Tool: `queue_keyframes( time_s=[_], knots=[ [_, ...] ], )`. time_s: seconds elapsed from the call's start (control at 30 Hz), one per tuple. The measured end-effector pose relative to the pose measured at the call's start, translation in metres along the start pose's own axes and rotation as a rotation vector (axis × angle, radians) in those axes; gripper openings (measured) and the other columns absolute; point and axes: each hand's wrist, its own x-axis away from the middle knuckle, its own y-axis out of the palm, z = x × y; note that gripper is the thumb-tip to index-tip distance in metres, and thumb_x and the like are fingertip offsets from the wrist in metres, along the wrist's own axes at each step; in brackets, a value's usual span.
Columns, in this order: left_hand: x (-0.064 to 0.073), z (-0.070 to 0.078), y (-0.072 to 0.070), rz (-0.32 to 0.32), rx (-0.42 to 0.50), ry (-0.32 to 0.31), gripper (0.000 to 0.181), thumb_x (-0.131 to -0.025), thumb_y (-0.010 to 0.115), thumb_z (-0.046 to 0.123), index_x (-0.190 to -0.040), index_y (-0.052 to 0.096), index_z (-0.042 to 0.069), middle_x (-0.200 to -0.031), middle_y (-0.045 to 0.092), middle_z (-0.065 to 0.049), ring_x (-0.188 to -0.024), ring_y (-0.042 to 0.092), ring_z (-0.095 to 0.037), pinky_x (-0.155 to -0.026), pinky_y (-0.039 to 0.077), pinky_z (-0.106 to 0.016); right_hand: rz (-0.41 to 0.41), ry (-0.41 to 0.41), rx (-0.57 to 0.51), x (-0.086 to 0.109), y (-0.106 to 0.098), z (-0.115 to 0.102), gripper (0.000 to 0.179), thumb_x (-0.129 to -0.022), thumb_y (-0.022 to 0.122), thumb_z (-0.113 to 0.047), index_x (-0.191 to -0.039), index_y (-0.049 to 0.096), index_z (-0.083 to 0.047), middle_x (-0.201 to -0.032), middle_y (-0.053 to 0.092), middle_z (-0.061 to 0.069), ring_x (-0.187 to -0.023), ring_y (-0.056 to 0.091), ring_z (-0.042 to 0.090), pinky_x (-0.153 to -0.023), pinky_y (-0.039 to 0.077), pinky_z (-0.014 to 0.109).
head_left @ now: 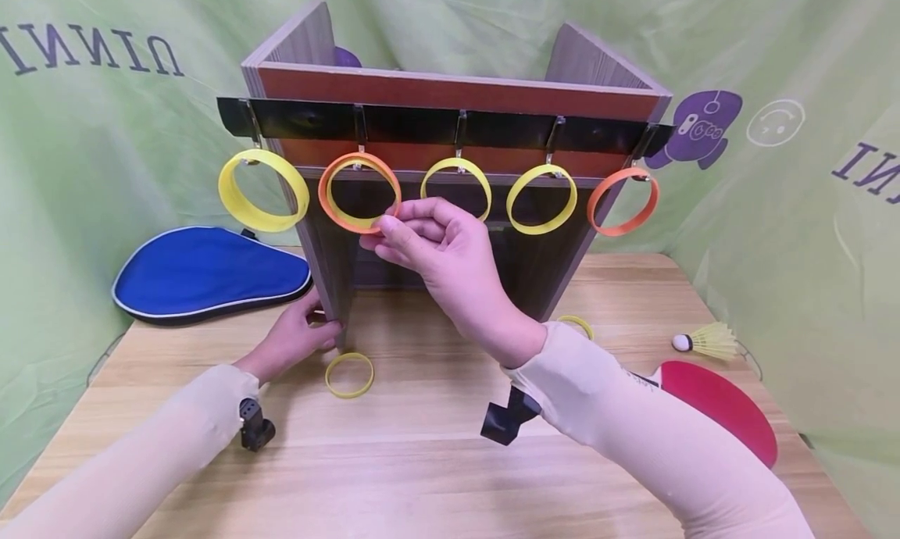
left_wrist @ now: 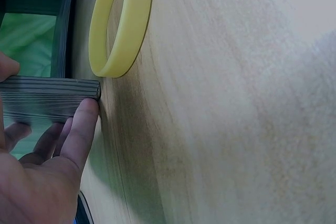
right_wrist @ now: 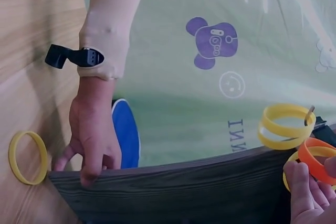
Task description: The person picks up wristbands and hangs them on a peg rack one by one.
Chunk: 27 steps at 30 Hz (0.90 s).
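Observation:
My right hand [head_left: 450,277] pinches the lower rim of an orange ring [head_left: 323,203] between thumb and fingers. This ring is at the second hook from the left, with a yellow ring [right_wrist: 286,183] just behind it. Below, my left hand [head_left: 295,340] grips the bottom of the left side panel [left_wrist: 52,90] of a grey wood-grain stand [head_left: 457,86]. In the left wrist view its thumb and fingers lie on opposite sides of the panel. A loose yellow ring [left_wrist: 137,22] is on the table beside that panel.
Along the black strip [head_left: 302,121] hang yellow rings [head_left: 232,203] and, far right, another orange ring [head_left: 594,211]. A blue paddle case [head_left: 211,273] lies left. At right are a shuttlecock [head_left: 713,341], a red paddle [head_left: 724,406] and a yellow ring [head_left: 582,324].

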Motion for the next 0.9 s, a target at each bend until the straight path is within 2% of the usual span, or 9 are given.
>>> queue_keyframes(
  time_s=[0.2, 0.4, 0.5, 0.67, 0.9],
  knots=[
    [0.0, -0.001, 0.0, 0.0, 0.003, 0.004, 0.055, -0.096, 0.066, 0.009, -0.148, 0.047, 0.003, -0.138, 0.058, -0.031, -0.126, 0.06, -0.048, -0.082, 0.061, -0.027, -0.033, 0.028, 0.037, 0.002, 0.0, 0.004, 0.026, -0.1, 0.065, 0.001, -0.124, 0.061, 0.01, -0.119, 0.072, 0.034, -0.105, 0.077, 0.042, -0.093, 0.063, 0.04],
    [-0.001, -0.003, -0.001, -0.006, -0.017, 0.0, 0.056, -0.096, 0.066, 0.009, -0.149, 0.047, 0.004, -0.14, 0.057, -0.03, -0.127, 0.059, -0.048, -0.082, 0.06, -0.023, -0.058, 0.064, 0.06, 0.005, 0.0, 0.009, 0.027, -0.101, 0.065, -0.001, -0.126, 0.061, 0.009, -0.119, 0.071, 0.034, -0.106, 0.077, 0.04, -0.096, 0.062, 0.037],
    [0.0, -0.005, -0.001, -0.002, -0.022, -0.003, 0.056, -0.096, 0.066, 0.01, -0.148, 0.047, 0.005, -0.139, 0.058, -0.03, -0.126, 0.059, -0.048, -0.081, 0.059, -0.022, -0.083, 0.064, 0.07, 0.006, -0.001, 0.017, 0.028, -0.101, 0.063, 0.001, -0.127, 0.059, 0.011, -0.12, 0.071, 0.035, -0.105, 0.077, 0.039, -0.097, 0.061, 0.041],
    [0.0, -0.005, -0.001, 0.006, -0.012, 0.012, 0.054, -0.096, 0.066, 0.011, -0.146, 0.049, 0.004, -0.137, 0.059, -0.03, -0.125, 0.06, -0.048, -0.08, 0.06, -0.023, -0.143, 0.069, 0.127, 0.008, -0.002, 0.042, 0.026, -0.101, 0.062, 0.002, -0.124, 0.058, 0.013, -0.117, 0.07, 0.036, -0.102, 0.078, 0.037, -0.093, 0.063, 0.04],
    [0.0, -0.004, -0.001, 0.006, -0.024, 0.033, 0.054, -0.096, 0.067, 0.011, -0.147, 0.048, 0.005, -0.137, 0.059, -0.029, -0.124, 0.061, -0.047, -0.081, 0.059, -0.021, -0.213, 0.103, 0.331, 0.006, -0.009, 0.093, 0.02, -0.097, 0.067, 0.001, -0.115, 0.064, 0.011, -0.102, 0.073, 0.031, -0.083, 0.077, 0.024, -0.077, 0.064, 0.027]
  ],
)
